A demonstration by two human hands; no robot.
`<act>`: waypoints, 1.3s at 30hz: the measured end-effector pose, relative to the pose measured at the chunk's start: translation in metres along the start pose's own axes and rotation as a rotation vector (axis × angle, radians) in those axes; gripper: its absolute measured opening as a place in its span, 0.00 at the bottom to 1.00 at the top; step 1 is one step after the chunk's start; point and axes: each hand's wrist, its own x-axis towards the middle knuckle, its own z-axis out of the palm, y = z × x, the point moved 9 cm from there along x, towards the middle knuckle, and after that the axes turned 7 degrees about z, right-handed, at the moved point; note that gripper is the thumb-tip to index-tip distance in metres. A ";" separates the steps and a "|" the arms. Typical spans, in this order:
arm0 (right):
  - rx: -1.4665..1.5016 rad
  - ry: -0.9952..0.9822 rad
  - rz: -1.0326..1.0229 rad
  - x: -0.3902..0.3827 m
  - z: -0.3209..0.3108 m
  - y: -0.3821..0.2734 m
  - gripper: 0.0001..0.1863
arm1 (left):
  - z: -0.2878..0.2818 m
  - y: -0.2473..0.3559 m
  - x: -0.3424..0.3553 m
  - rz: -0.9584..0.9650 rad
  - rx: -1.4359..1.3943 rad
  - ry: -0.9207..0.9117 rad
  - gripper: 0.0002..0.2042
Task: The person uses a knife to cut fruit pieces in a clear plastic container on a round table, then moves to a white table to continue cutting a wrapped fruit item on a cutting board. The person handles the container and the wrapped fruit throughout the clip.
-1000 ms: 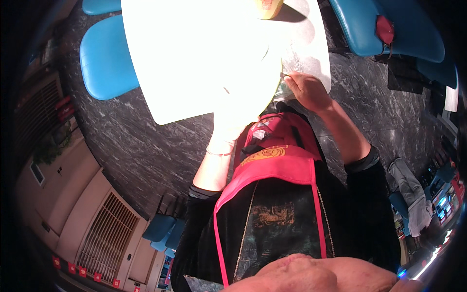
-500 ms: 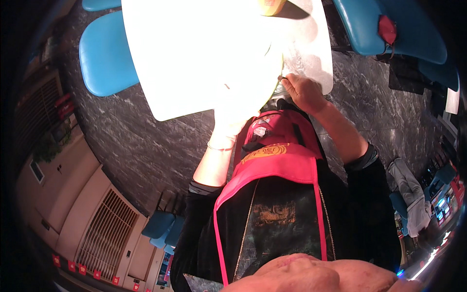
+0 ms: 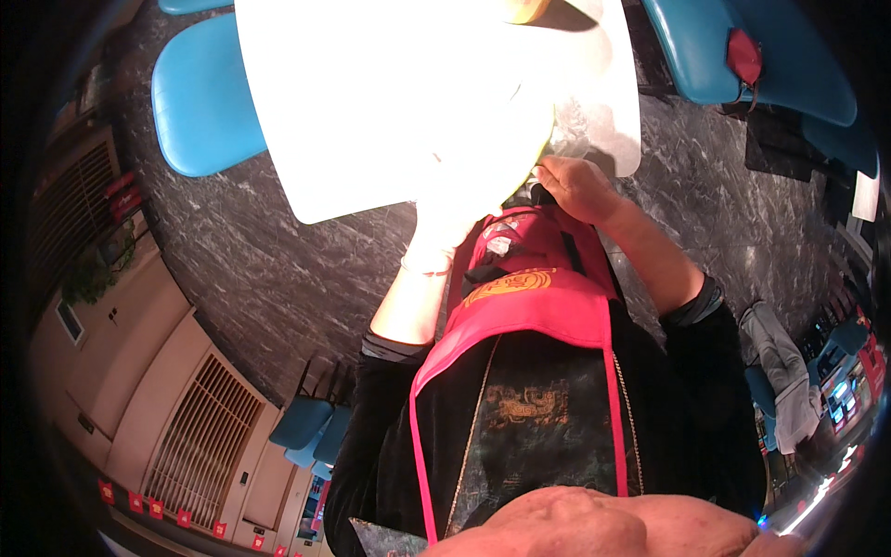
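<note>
A glaring white patch washes out most of the white table (image 3: 617,139) in front of me. Within the glare shows the curved yellow-green edge (image 3: 538,153) of something whose kind I cannot make out. My right hand (image 3: 577,186) is closed at that edge, thumb and fingers together; what they pinch is hidden. My left hand (image 3: 444,227) reaches to the near side of the same thing, its fingers lost in the glare. Clear crumpled plastic (image 3: 571,130) lies to the right of the edge. A red apron (image 3: 529,316) hangs over my front.
A yellow container (image 3: 525,9) stands at the table's far side. A blue chair (image 3: 204,97) is at the left, and another blue chair (image 3: 696,56), with a red pouch (image 3: 743,58) on it, is at the right. Dark marbled floor (image 3: 306,278) surrounds the table.
My right hand has shifted slightly down and toward me along the yellow-green edge. The small brown bit seen at its fingertips no longer shows. My left hand stays nearly in place.
</note>
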 end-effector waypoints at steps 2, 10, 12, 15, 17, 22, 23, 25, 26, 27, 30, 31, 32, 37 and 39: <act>-0.012 -0.065 -0.044 0.000 0.001 -0.001 0.17 | -0.002 0.001 0.004 0.012 0.049 -0.007 0.27; -0.053 -0.065 -0.022 0.000 0.001 -0.002 0.18 | -0.002 0.006 0.015 0.059 0.170 -0.029 0.25; -0.092 -0.050 -0.015 -0.002 -0.005 -0.001 0.18 | -0.001 0.007 0.015 0.074 0.191 -0.030 0.25; -0.085 -0.084 -0.002 0.000 -0.011 0.006 0.20 | -0.003 0.011 0.012 0.102 0.237 -0.027 0.24; -0.006 -0.123 0.035 -0.001 -0.007 0.012 0.20 | -0.002 0.015 0.009 0.125 0.270 -0.029 0.23; 0.301 -0.100 0.132 -0.002 0.020 0.018 0.18 | 0.001 0.030 0.002 0.184 0.367 -0.029 0.22; 0.345 -0.092 0.175 -0.002 0.026 0.020 0.17 | 0.003 0.033 -0.001 0.185 0.375 -0.032 0.22; 0.354 -0.058 0.199 -0.004 0.032 0.020 0.16 | 0.011 0.036 -0.001 0.152 0.351 -0.044 0.16; 0.368 -0.042 0.231 -0.006 0.035 0.020 0.15 | 0.012 0.037 -0.001 0.139 0.361 -0.046 0.14; 0.375 -0.037 0.216 -0.007 0.038 0.017 0.15 | 0.014 0.038 -0.001 0.126 0.371 -0.047 0.12; 0.372 -0.013 0.203 -0.010 0.039 0.011 0.13 | 0.013 0.042 0.000 0.139 0.438 -0.028 0.10; 0.348 0.003 0.172 -0.010 0.034 0.008 0.14 | 0.012 0.045 0.001 0.167 0.446 -0.011 0.10; 0.326 0.017 0.141 -0.009 0.027 0.006 0.15 | 0.012 0.045 0.002 0.178 0.463 -0.017 0.10; 0.880 -0.569 0.599 -0.037 0.036 0.022 0.20 | 0.016 0.048 0.003 0.277 0.686 -0.052 0.11; 1.075 -0.714 0.644 -0.054 0.034 0.009 0.20 | 0.013 0.055 0.002 0.360 0.766 0.034 0.10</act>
